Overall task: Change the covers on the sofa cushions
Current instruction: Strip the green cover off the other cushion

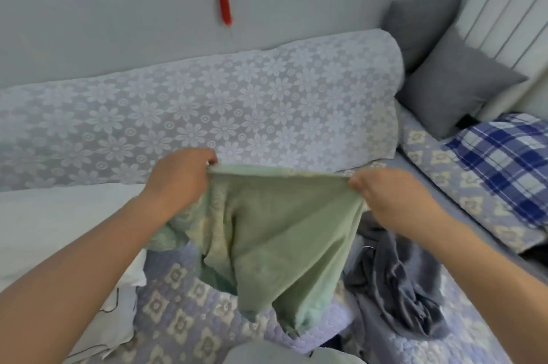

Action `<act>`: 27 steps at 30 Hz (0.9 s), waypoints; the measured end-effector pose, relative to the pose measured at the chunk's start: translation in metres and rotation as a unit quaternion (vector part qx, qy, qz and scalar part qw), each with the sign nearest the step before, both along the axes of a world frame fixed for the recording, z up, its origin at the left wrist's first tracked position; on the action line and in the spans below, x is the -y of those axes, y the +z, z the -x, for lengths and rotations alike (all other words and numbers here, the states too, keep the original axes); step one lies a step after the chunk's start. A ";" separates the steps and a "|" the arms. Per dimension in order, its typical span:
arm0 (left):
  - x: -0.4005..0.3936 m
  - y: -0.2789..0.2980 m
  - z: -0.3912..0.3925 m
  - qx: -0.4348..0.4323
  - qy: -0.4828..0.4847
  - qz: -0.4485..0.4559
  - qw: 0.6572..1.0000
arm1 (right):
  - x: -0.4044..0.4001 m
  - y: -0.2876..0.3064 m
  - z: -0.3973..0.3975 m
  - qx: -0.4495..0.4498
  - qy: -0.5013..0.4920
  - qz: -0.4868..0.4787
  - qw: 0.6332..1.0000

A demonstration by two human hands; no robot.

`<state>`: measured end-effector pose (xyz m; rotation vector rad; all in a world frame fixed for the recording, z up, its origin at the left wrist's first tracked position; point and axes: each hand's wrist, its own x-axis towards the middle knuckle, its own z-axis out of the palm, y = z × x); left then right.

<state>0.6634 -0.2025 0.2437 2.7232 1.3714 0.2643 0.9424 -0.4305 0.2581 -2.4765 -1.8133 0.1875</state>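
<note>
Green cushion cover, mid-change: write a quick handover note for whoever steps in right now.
Left hand and right hand each pinch a top corner of the green cover, stretched between them above the sofa seat.
A bare white cushion lies at the left; crumpled grey fabric, possibly a removed cover, lies at the right.
Two grey cushions and a blue plaid one sit in the far right corner.
Left: find the green cover's opening, slip it over a cushion, then continue.

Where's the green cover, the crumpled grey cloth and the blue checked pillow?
green cover (275, 221), head view, middle of the hanging fabric.
crumpled grey cloth (397, 283), head view, its bunched centre.
blue checked pillow (510, 162), head view, its top face.
</note>
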 end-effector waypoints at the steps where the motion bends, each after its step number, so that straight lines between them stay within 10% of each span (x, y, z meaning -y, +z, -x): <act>1: 0.008 -0.008 -0.012 -0.020 -0.026 0.007 0.999 | 0.009 0.000 -0.012 0.097 -0.048 -0.063 0.992; 4: 0.028 -0.018 -0.048 -0.041 -0.080 0.048 0.995 | 0.041 0.017 -0.042 -0.011 -0.125 -0.200 0.972; 7: 0.029 -0.019 -0.080 -0.085 -0.050 0.060 0.993 | 0.077 0.037 -0.060 -0.262 -0.096 0.005 0.960; 12: 0.068 0.002 -0.159 0.091 0.023 0.313 0.945 | 0.123 0.038 -0.122 0.198 -0.268 0.041 0.942; 14: 0.113 0.018 -0.195 0.173 0.026 0.513 0.841 | 0.124 0.026 -0.119 -0.019 -0.274 -0.039 0.961; 16: 0.161 0.027 -0.231 0.161 -0.050 0.582 0.795 | 0.121 -0.004 -0.088 -0.342 -0.229 -0.107 0.905; 21: 0.228 0.046 -0.272 0.224 -0.221 0.634 0.707 | 0.115 -0.079 -0.074 -0.411 -0.269 -0.134 0.861; 23: 0.218 0.040 -0.264 0.254 -0.237 0.596 0.724 | 0.121 -0.075 -0.105 -0.383 -0.359 -0.233 0.819; 27: 0.165 -0.005 -0.228 0.203 -0.115 0.445 0.865 | 0.135 -0.056 -0.156 -0.474 -0.422 -0.414 0.653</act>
